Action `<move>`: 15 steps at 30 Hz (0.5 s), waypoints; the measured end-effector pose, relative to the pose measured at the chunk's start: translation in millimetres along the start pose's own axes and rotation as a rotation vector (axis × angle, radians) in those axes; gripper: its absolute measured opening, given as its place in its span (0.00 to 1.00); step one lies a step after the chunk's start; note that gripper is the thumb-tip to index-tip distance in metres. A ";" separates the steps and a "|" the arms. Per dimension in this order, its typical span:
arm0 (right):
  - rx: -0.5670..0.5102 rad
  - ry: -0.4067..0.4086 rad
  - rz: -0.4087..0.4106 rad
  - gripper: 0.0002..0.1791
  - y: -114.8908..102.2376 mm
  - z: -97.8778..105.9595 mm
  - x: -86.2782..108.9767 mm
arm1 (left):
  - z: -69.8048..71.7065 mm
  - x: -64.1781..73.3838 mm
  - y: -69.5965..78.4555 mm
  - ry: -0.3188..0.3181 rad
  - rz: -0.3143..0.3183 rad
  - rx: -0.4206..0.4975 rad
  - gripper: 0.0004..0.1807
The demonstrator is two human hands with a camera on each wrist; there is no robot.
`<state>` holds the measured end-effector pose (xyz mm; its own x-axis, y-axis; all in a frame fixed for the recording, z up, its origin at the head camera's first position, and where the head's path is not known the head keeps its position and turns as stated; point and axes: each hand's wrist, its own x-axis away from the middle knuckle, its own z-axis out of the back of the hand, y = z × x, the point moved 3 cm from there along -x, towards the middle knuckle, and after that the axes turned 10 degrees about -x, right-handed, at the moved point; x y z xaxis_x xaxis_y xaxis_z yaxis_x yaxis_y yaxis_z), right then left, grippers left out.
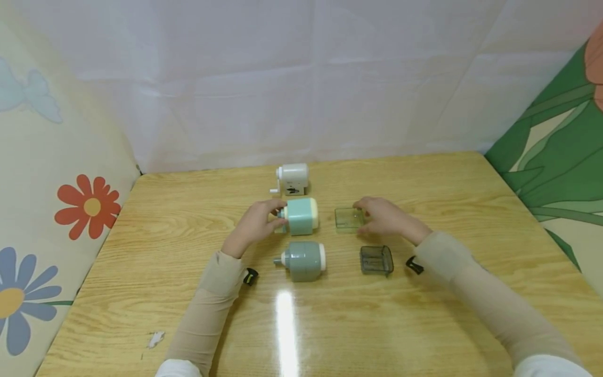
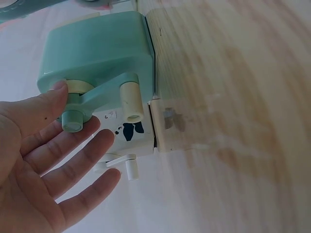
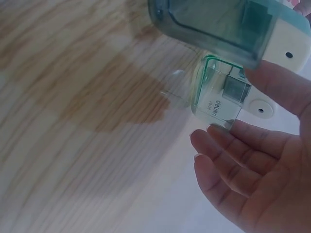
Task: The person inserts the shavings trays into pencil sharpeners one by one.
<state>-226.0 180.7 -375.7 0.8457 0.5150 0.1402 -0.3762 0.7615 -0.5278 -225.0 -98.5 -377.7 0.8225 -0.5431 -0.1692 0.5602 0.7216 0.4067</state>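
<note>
Left hand (image 1: 258, 221) stretched forward, thumb and finger pinching the knob (image 2: 73, 120) of the mint sharpener (image 1: 300, 217), other fingers spread, right hand (image 1: 383, 217) stretched too, pinching the clear green tray (image 1: 346, 218), both things between the hands

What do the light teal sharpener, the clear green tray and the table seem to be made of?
Light teal sharpener: probably hard plastic, soft sheen, from its smooth, moulded-looking edges.
Clear green tray: likely glossy transparent plastic, since you can see through it, though glass is possible.
Table: wood or wood-look laminate, from the grain; a bright reflection suggests a glossy finish.
</note>
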 end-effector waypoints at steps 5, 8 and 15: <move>0.007 0.002 0.010 0.34 -1.0 -1.4 -2.6 | -1.1 -0.2 -1.1 0.000 0.004 -0.003 0.21; 0.006 -0.001 0.006 0.34 -2.7 -2.2 -4.4 | -1.2 -0.3 -1.1 0.001 0.004 -0.005 0.21; 0.017 -0.015 -0.002 0.35 -6.4 -2.3 -6.4 | -0.7 -0.4 -1.0 -0.006 0.008 0.001 0.21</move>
<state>-228.1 171.7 -375.2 0.8410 0.5188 0.1538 -0.3808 0.7694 -0.5129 -225.8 -98.6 -378.7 0.8265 -0.5395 -0.1604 0.5531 0.7256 0.4094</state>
